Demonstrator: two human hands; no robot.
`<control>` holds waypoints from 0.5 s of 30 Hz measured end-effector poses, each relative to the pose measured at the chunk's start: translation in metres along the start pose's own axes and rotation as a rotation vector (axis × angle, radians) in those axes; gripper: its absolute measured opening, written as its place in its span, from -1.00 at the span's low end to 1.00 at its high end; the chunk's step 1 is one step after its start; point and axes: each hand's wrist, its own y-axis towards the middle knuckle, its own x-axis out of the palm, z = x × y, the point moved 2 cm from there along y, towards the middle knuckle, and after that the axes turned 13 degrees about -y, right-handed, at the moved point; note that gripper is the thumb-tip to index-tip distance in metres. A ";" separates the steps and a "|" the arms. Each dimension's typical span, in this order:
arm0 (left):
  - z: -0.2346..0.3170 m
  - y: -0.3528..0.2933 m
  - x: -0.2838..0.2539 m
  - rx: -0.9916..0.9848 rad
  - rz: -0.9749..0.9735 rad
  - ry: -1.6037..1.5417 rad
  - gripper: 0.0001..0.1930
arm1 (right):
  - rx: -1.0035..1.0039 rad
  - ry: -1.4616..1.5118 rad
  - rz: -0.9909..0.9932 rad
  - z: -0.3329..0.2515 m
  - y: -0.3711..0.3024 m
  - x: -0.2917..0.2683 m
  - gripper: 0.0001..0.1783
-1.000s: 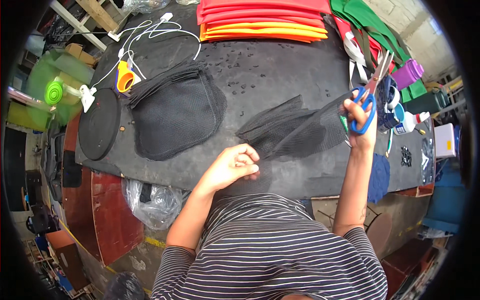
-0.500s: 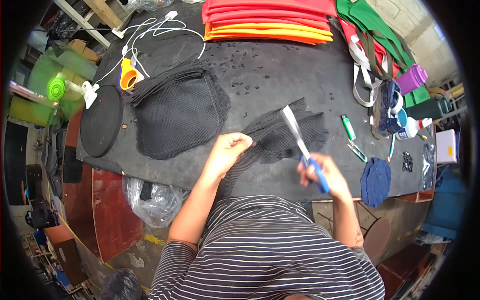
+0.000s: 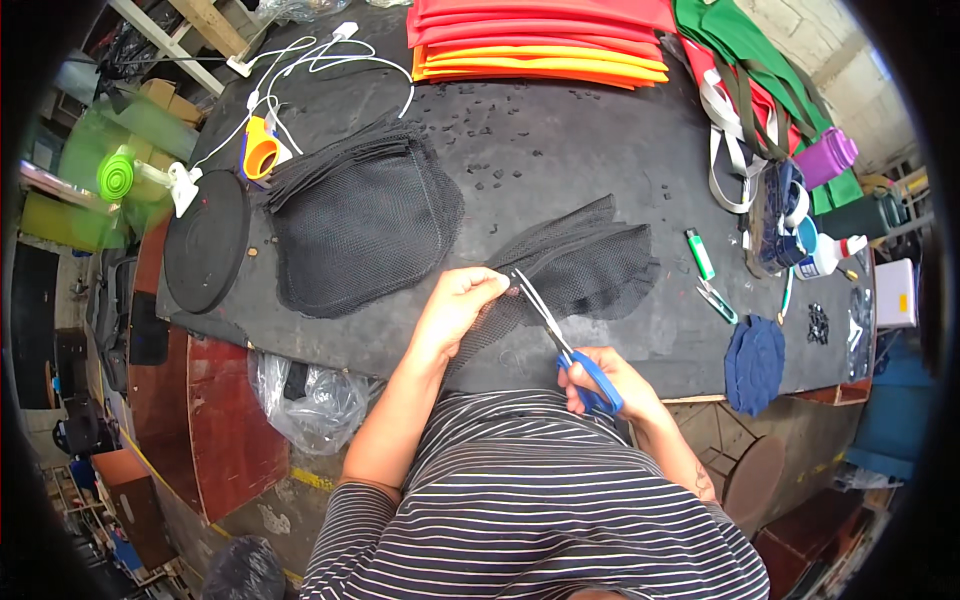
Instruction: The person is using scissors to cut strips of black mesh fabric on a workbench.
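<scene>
On the table's near side, black mesh is pinched by the left hand, scissors clasped in the right hand; trimming is apparently in hand, careful blade placement called for.

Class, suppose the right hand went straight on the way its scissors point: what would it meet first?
Probably the black mesh fabric, just by the left hand: the blue-handled scissors in the right hand point that way, though depth is unclear.
</scene>
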 end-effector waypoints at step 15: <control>-0.001 -0.001 -0.003 -0.012 -0.016 0.018 -0.83 | -0.046 -0.123 0.086 0.006 0.014 0.003 -0.77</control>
